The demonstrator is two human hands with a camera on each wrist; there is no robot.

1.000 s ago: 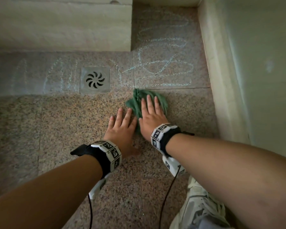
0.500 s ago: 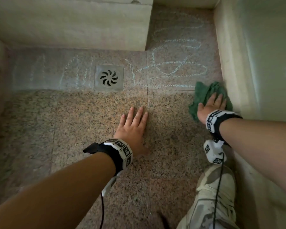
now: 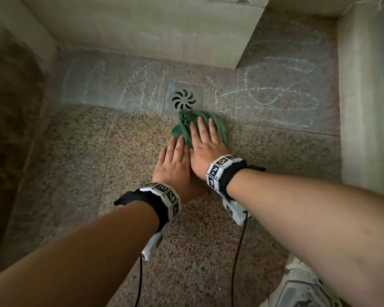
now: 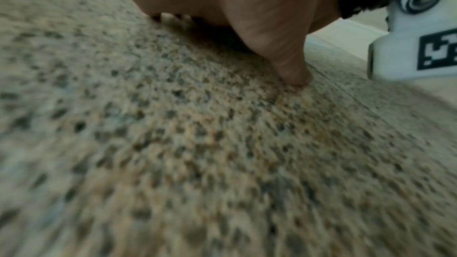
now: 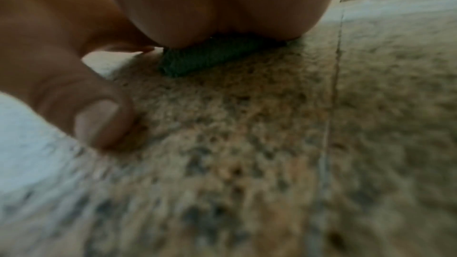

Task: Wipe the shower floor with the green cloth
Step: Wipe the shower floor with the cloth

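green cloth [image 3: 187, 125] is bunched into a loose wad on the shower floor [image 3: 80, 173], its far edge touching the near edge of the drain [image 3: 184, 99]. Everything below is placed off that drain.

Handling, as a judgement: soft, light, limp fabric with no stiffness. It should crumple and ride up under a sideways push, and may drag more if damp. Nothing fragile. Best control is probably not a pinch but a flat palm on top, pressure over the middle of the wad so the edges trail. A pinch at one corner would likely just unroll it.

right hand [image 3: 205, 147]: flat on the cloth, fingers straight and slightly spread, tips pointing toward the drain's right side. Not gripping, just pressing down. Cloth sticks out past the fingertips toward the drain and to the left of the index finger; the heel of the palm sits on the side away from the drain. In the right wrist view the cloth [image 5: 212, 56] shows as a dark green edge squeezed under the palm, thumb [image 5: 99, 116] off to the side on bare stone. That view is blurred, so I can't say whether the thumb catches any fabric.

left hand [image 3: 175, 165]: just nearer than the cloth from the drain, flat on the granite, fingers extended, bracing. It touches the right hand's side; its fingertips reach the cloth's near-left edge, contact uncertain. Holds nothing.

Chalk-like scribbles [image 3: 282, 94] lie right of the drain, more faint ones left of it, unwiped.
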